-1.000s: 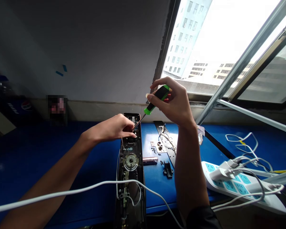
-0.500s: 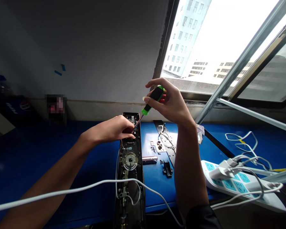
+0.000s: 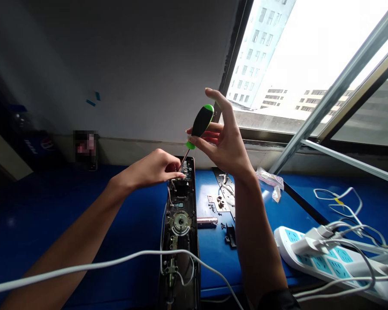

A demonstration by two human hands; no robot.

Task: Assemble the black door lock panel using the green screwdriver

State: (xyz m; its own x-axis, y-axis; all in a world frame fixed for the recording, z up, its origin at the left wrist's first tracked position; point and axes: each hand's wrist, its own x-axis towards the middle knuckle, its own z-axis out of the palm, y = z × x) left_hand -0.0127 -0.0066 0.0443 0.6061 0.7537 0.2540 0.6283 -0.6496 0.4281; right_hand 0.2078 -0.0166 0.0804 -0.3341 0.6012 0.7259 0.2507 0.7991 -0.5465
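Our right hand (image 3: pixel 223 140) grips a green-handled screwdriver (image 3: pixel 200 122) above our left hand (image 3: pixel 157 170), curled at an open door lock (image 3: pixel 180 224), hold unclear; a slipped tip could gouge its circuit board (image 3: pixel 188 173).

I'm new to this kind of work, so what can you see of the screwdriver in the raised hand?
The screwdriver has a glossy black handle with bright green ends and a thin metal shaft. The right hand holds it tilted, butt end up, between thumb and fingers. The shaft slants down to the top of an opened door lock body, beside the left hand's fingers, where its tip is hidden.
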